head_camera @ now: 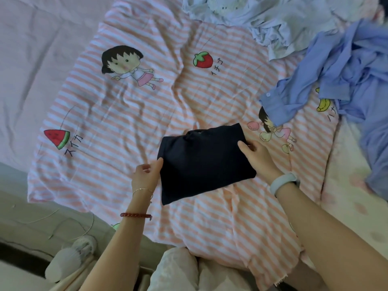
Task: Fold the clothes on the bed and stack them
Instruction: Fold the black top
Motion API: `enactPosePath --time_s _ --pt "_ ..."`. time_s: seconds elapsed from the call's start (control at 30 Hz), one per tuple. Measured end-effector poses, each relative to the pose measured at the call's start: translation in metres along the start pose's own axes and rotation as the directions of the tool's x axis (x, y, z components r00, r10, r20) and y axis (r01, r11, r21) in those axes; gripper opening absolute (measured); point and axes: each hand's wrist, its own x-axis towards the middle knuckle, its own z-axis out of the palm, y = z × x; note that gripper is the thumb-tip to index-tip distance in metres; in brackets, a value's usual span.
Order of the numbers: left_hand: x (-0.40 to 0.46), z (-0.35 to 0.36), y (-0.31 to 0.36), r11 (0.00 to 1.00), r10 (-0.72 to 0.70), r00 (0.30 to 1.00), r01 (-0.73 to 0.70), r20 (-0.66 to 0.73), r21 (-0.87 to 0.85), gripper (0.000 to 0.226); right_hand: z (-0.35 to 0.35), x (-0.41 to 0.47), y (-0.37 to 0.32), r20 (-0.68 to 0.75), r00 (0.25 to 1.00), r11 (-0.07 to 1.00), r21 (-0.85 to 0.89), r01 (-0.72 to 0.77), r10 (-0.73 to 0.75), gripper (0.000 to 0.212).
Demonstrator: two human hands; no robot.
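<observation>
Head view: the striped sheet, soft and creased, covers most of the bed, with bare cloth from 9 to 12 o'clock of the centre. Loose blue shirts heap at 2 o'clock, pale clothes at 1 o'clock. The dark garment, folded to a flat rectangle, lies at centre. The left hand pinches its 9 o'clock edge; the right hand grips its 3 o'clock edge, fingers tucked beneath.
</observation>
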Motion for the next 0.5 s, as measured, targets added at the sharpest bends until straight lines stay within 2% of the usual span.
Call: enactPosePath --time_s 0.07,0.2,0.3,0.37,0.5 --pt "-0.002 0.003 -0.002 0.994 -0.008 0.999 0.013 0.04 -0.113 0.054 0.003 0.003 -0.007 0.02 1.0 1.0 0.005 -0.005 0.005 0.023" --pt "-0.017 0.021 0.003 0.984 0.041 0.996 -0.026 0.084 -0.175 0.065 0.005 0.005 -0.011 0.048 0.999 1.0 0.016 0.002 -0.002 0.034" --pt "-0.026 0.037 0.008 0.973 0.05 0.996 -0.031 0.074 -0.23 0.061 0.004 -0.001 -0.006 0.042 0.999 1.0 0.003 0.0 0.0 0.039" --pt "-0.03 0.042 0.015 0.954 0.082 0.995 -0.062 0.058 -0.293 0.052 0.003 -0.006 -0.003 0.036 0.999 1.0 0.02 0.014 -0.015 0.037" --pt "-0.035 0.034 0.018 0.939 0.229 0.973 -0.231 -0.038 -0.255 0.017 0.007 -0.027 -0.002 -0.059 0.99 0.991 0.041 0.128 -0.126 0.021"
